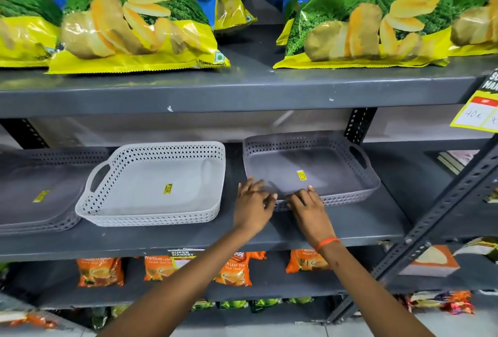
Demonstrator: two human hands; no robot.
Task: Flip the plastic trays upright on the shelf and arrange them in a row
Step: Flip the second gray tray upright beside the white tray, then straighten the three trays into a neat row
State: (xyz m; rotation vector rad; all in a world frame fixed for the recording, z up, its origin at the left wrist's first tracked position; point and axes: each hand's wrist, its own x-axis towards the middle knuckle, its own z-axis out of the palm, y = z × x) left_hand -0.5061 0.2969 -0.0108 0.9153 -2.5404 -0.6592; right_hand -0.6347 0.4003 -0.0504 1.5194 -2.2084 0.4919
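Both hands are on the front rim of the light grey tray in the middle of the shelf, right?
Not quite. The head view shows the left hand and right hand on the front rim of the dark grey tray at the right; the light grey tray sits untouched.

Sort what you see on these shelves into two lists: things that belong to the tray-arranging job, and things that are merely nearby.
Part of the job:
- dark grey tray, under both hands
- light grey tray
- grey tray at far left
- left hand
- right hand
- middle shelf

Merely nearby:
- crisp bags above
- orange tea packets below
- yellow price tag
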